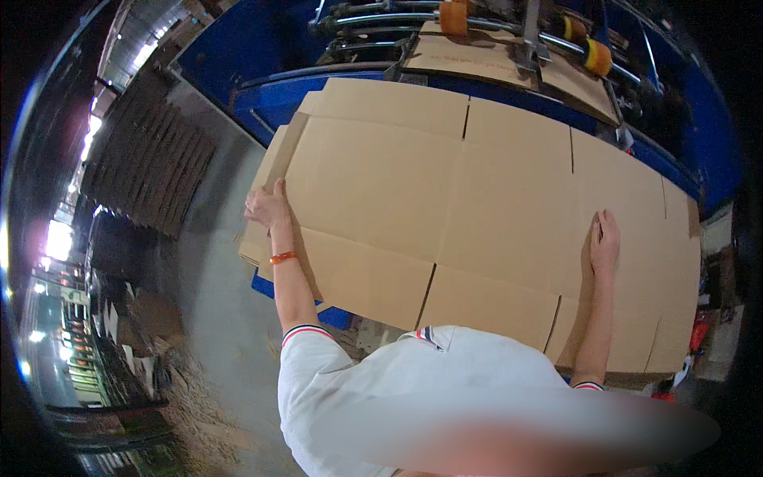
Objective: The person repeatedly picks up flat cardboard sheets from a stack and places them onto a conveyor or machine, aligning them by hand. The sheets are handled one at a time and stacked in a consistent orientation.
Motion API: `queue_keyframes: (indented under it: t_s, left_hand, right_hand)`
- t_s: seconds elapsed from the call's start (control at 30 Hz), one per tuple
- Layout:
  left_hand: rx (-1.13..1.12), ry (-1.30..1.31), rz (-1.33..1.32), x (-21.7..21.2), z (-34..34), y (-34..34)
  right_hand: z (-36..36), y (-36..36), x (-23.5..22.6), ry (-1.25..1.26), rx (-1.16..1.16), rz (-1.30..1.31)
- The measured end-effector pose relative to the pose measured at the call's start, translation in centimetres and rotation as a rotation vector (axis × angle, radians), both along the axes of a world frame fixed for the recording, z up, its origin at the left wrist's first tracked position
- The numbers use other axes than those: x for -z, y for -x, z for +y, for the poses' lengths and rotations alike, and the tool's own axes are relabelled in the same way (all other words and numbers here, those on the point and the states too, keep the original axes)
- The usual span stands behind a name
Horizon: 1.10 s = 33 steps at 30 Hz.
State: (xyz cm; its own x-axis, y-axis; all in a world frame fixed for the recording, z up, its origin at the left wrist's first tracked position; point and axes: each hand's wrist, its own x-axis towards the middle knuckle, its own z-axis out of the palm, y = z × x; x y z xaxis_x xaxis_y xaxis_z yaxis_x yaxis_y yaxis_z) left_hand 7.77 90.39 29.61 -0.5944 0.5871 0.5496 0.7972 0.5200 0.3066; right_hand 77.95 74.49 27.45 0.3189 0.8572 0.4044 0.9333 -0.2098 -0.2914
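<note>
A wide brown cardboard box blank (509, 199), slotted and creased, lies flat in front of me on top of other sheets. At its left end my left hand (269, 208) is closed on the edge, thumb on the upper side, with an orange bracelet (283, 257) round the wrist. Farther right, my right hand (606, 242) rests on the blank's surface, its fingers stretched forward and slightly apart, gripping nothing. More cardboard edges (253, 250) stick out beneath the blank on the left.
Beyond the blank stands a blue machine (278, 48) with metal shafts and orange rollers (598, 57); another cardboard sheet (477, 57) lies under them. Stacked cardboard (147, 159) stands on the left. Scraps (199, 421) litter the grey floor (230, 342). Red items (699, 332) are at the right.
</note>
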Motion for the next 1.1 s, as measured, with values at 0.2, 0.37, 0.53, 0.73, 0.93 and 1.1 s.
queue_keyframes:
  t_s: [0.2, 0.37, 0.53, 0.73, 0.93, 1.1]
  left_hand:
    - [0.013, 0.060, -0.013, 1.4, -0.7, -2.0]
    - [-0.032, 0.142, 0.031, 1.8, -4.0, -4.3]
    - [-0.218, -0.223, -0.306, 4.5, -13.5, -7.6]
    - [-0.159, -0.215, -0.608, 4.8, -16.4, -9.2]
    - [-0.106, 0.126, -0.372, 4.0, -15.6, -7.2]
    - [0.271, -1.012, -1.298, 2.8, -18.2, -1.8]
  right_hand:
    - [0.0, -0.8, 0.6, 0.006, 0.031, -0.007]
    - [-0.3, -1.7, 1.0, -0.011, -0.015, 0.058]
    - [-0.3, -2.4, 1.2, -0.027, -0.091, 0.127]
    - [-0.2, -3.7, 1.3, 0.008, -0.178, 0.101]
    - [-6.8, -6.6, -0.1, 0.136, 0.025, 0.173]
    - [-19.9, -8.8, -1.4, 0.449, 0.505, -0.197]
